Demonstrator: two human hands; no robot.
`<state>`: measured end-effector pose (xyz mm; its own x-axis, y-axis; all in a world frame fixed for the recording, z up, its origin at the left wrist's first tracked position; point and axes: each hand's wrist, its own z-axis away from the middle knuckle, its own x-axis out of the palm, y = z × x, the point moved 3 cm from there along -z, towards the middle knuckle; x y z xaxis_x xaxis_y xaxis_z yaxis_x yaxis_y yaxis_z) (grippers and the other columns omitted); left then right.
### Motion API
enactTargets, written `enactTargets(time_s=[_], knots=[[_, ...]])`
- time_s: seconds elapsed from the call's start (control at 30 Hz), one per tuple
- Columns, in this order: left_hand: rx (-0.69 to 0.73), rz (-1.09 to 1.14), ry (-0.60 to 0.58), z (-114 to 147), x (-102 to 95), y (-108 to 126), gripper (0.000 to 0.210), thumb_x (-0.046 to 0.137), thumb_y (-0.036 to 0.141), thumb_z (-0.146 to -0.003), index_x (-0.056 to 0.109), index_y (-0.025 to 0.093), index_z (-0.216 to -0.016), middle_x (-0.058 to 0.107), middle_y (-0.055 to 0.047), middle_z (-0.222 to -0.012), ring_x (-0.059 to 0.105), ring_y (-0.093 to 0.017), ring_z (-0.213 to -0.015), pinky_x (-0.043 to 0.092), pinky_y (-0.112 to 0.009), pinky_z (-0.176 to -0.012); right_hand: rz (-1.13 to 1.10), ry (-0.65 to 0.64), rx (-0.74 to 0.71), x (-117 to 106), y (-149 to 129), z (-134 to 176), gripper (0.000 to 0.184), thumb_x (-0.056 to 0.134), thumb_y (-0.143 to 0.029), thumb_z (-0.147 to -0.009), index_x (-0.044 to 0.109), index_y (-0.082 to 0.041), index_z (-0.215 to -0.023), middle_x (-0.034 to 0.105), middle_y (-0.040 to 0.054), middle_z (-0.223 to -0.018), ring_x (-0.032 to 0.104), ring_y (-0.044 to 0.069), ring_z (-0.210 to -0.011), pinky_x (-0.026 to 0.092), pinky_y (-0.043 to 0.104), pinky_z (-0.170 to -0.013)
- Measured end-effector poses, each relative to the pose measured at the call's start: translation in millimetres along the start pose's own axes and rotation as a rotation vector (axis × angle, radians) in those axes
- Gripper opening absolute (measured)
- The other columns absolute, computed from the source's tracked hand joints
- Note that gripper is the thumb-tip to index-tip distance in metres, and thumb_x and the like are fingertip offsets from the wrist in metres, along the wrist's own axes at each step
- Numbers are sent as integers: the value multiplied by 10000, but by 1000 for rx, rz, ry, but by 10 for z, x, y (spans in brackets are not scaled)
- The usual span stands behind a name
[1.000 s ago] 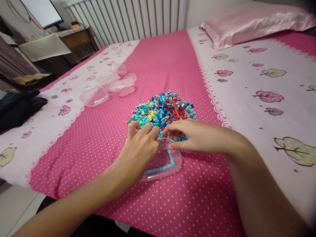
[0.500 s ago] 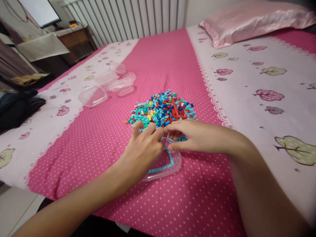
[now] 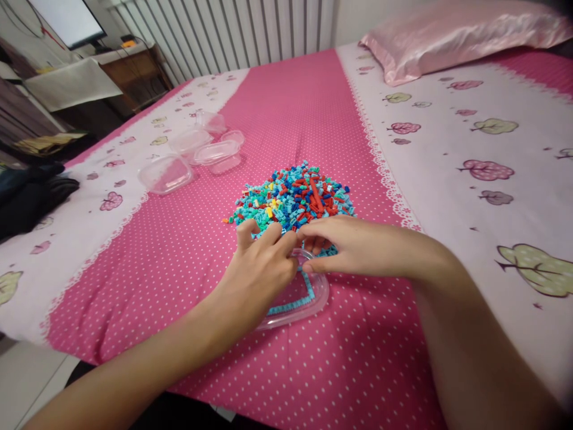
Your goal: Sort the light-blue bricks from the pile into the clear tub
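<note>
My left hand (image 3: 264, 260) is over a clear plastic lid (image 3: 320, 298), its fingers bent and pressed together at the front. My right hand (image 3: 338, 242) curls in from the other side, fingertips meeting the left ones above the lid's far rim. Whatever lies between the fingertips is hidden. On the lid, a joined strip of light-blue building bricks (image 3: 290, 307) bends round a corner; my left hand covers part of it. Just beyond both hands is a heap of small loose building bricks (image 3: 290, 194), blue, red, green and yellow.
Several clear plastic containers (image 3: 165, 174) stand on the bed to the left of the heap. A pink satin pillow (image 3: 430, 42) lies at the far right. Dark cloth (image 3: 31, 197) rests on the left edge. Beyond are a slatted headboard (image 3: 224, 36) and a desk with a monitor (image 3: 67, 24).
The view has shifted very slightly. Both hands keep almost the same pose over the lid, and the bricks look unchanged.
</note>
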<state>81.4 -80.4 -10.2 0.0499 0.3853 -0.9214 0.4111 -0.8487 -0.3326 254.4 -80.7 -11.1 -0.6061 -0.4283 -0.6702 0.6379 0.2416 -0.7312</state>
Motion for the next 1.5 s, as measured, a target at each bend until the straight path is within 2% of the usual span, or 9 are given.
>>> enactTargets(time_s=[0.2, 0.4, 0.6, 0.83, 1.07, 1.23, 1.5], knots=[[-9, -21, 18, 20, -37, -7, 252, 729, 74, -878, 660, 194, -668, 622, -31, -815, 520, -225, -879, 361, -461, -921, -4, 0, 6, -6, -22, 8, 142, 712, -330, -885, 733, -241, -993, 765, 45, -1044, 665, 235, -941, 501, 330, -802], [20, -15, -24, 5, -9, -22, 267, 734, 124, -901, 643, 192, -659, 610, -32, -809, 515, -216, -863, 388, -428, -867, 13, -11, 6, -1, -13, -4, 188, 706, -361, -893, 733, -249, -1041, 765, 38, -1030, 669, 233, -935, 502, 321, -781], [28, -13, -17, -6, -16, -14, 238, 810, 119, -826, 649, 187, -665, 613, -35, -797, 507, -232, -837, 382, -442, -846, 2, -10, -1, 0, -4, 2, 205, 695, -352, -902, 732, -247, -1074, 769, 39, -1058, 675, 234, -950, 501, 324, -782], [-8, -34, 21, 12, -42, 21, 244, 771, 44, -814, 652, 204, -673, 631, -32, -818, 508, -248, -875, 322, -483, -921, -20, -41, 17, 14, 0, 1, 252, 670, -334, -912, 704, -209, -1128, 738, 79, -1230, 668, 261, -1068, 487, 355, -829], [-8, -40, 37, 3, -39, 13, 230, 724, 75, -879, 678, 205, -694, 632, -30, -832, 511, -243, -880, 303, -471, -909, -7, -41, 18, 24, 3, -5, 237, 663, -344, -922, 695, -196, -1104, 749, 74, -1156, 677, 241, -987, 461, 340, -761], [-3, -53, 54, -4, -13, 22, 250, 752, 75, -848, 661, 202, -653, 606, -26, -797, 499, -242, -865, 295, -467, -897, 13, -70, 52, 11, -12, 6, 258, 658, -357, -932, 692, -184, -1120, 750, 66, -1103, 672, 224, -941, 443, 328, -740], [-18, -72, 53, -10, 9, 33, 297, 762, 97, -852, 628, 205, -609, 622, -26, -814, 515, -246, -887, 297, -478, -917, 3, -65, 48, 9, -18, -2, 258, 674, -327, -920, 699, -183, -1133, 750, 70, -1128, 669, 231, -961, 446, 331, -759]])
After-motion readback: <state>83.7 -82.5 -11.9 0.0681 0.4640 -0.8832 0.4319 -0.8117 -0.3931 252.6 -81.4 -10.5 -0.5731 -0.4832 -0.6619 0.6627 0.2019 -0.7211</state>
